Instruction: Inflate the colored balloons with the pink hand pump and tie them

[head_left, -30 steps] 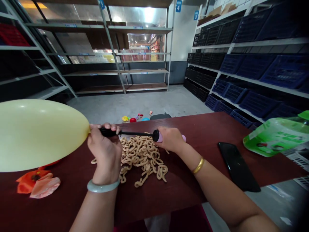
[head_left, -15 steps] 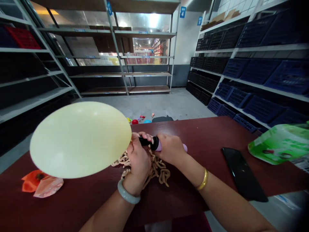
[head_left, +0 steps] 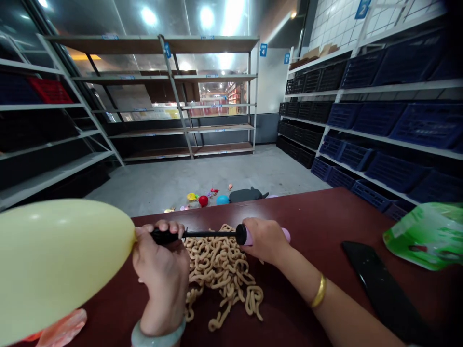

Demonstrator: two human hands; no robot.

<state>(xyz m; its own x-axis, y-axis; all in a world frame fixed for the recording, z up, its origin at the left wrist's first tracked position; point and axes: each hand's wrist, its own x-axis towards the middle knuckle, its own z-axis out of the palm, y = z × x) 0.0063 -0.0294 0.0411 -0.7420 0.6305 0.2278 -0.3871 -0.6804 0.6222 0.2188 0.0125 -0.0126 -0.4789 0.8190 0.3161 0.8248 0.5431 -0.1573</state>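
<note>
- Left hand: fingers clamped on the balloon's neck and the pump's black nozzle end.
- Right hand: clenched round the pump's lilac handle.
- Pump: level above the table, on the near side of the far edge and roughly along it; rod exposed between the hands.
- Yellow balloon: inflated, over the table's left part; its left side runs out of view.
- Tan curly pieces: heaped below the pump, well inside the far edge.
- Right hand well apart from the black slab, toward the right edge; green pouch just beyond it.
- Orange-pink piece: partly hidden under the balloon.
- Table: dark red, far right corner in view.
- Past the far edge: grey floor with red ball, then back rack; blue crates racked right.
</note>
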